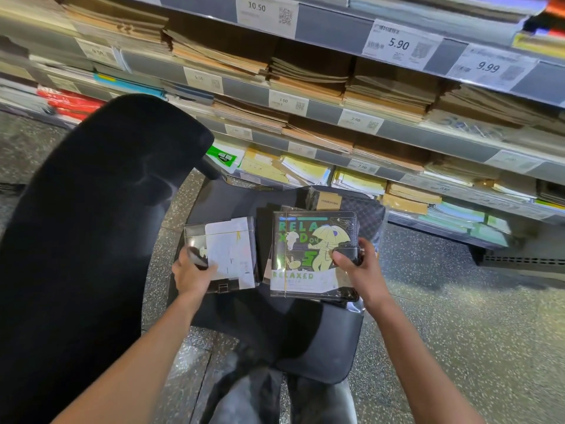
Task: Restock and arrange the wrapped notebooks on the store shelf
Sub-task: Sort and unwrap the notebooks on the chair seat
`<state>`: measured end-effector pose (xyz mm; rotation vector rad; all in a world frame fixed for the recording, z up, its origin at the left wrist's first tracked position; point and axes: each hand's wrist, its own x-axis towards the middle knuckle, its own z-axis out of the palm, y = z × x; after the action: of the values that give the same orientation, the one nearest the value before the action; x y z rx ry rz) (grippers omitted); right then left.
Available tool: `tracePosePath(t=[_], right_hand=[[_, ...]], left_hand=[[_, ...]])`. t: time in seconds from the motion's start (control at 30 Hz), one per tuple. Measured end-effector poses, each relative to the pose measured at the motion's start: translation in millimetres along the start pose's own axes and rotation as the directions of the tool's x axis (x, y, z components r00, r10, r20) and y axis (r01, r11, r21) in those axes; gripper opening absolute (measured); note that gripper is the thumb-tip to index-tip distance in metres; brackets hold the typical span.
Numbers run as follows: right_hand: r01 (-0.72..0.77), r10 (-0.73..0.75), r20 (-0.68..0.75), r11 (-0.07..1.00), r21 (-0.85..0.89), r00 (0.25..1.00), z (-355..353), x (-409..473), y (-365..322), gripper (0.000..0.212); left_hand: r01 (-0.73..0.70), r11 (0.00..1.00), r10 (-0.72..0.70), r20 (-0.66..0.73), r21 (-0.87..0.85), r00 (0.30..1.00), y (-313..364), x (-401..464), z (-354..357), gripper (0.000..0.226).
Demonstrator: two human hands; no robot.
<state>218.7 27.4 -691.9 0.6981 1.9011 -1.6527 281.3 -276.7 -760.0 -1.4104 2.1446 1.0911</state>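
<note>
My left hand pinches the near-left corner of the back-up notebook; my right hand grips the right edge of the RELAXED notebook. Both lie on the chair seat. Slick film, stiff covers, probably light: hold edges, thumb on top. Shelf beyond.

I note a black plastic-wrapped notebook with green "RELAXED" lettering and pale yellow cartoon figures. Beside it, a black wrapped notebook with a white paper panel. Brown kraft notebook stacks above; grey speckled terrazzo floor.
</note>
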Motion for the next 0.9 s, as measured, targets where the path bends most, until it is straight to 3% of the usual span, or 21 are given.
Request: tracePosePath(t=[0.17, 0.2, 0.3, 0.43, 0.6, 0.7, 0.9], right_hand=[[-0.018, 0.018, 0.003, 1.000, -0.008, 1.000, 0, -2, -2, 0.061], [-0.022, 0.022, -0.001, 1.000, -0.008, 1.000, 0, -2, -3, 0.060], [-0.030, 0.030, -0.013, 1.000, -0.001, 0.999, 2, -4, -4, 0.062], [-0.032, 0.031, -0.040, 0.999, -0.005, 0.999, 5, -6, -5, 0.058], [-0.039, 0.039, -0.053, 0.999, 0.000, 0.998, 8, -6, -6, 0.055], [-0.052, 0.052, -0.059, 0.999, 0.003, 0.997, 7, -7, -5, 0.060], [-0.045, 0.046, -0.095, 0.999, 0.017, 0.994, 10, -10, -6, 0.064]], left_hand=[[0.129, 0.989, -0.128, 0.027, -0.066, 0.991, -32, 13, 4, 0.072], [0.174, 0.974, -0.170, 0.042, -0.143, 0.985, -31, 13, 3, 0.067], [0.304, 0.872, -0.258, 0.168, -0.383, 0.951, -17, -4, -2, 0.049], [0.405, 0.812, -0.266, 0.351, -0.421, 0.898, -16, -22, 3, 0.028], [0.539, 0.640, -0.290, 0.477, -0.547, 0.830, -9, -28, 9, 0.010], [0.445, 0.618, -0.222, 0.399, -0.649, 0.890, -5, -26, 10, 0.007], [0.138, 0.800, -0.002, 0.228, -0.584, 0.974, 27, -35, -13, 0.023]])
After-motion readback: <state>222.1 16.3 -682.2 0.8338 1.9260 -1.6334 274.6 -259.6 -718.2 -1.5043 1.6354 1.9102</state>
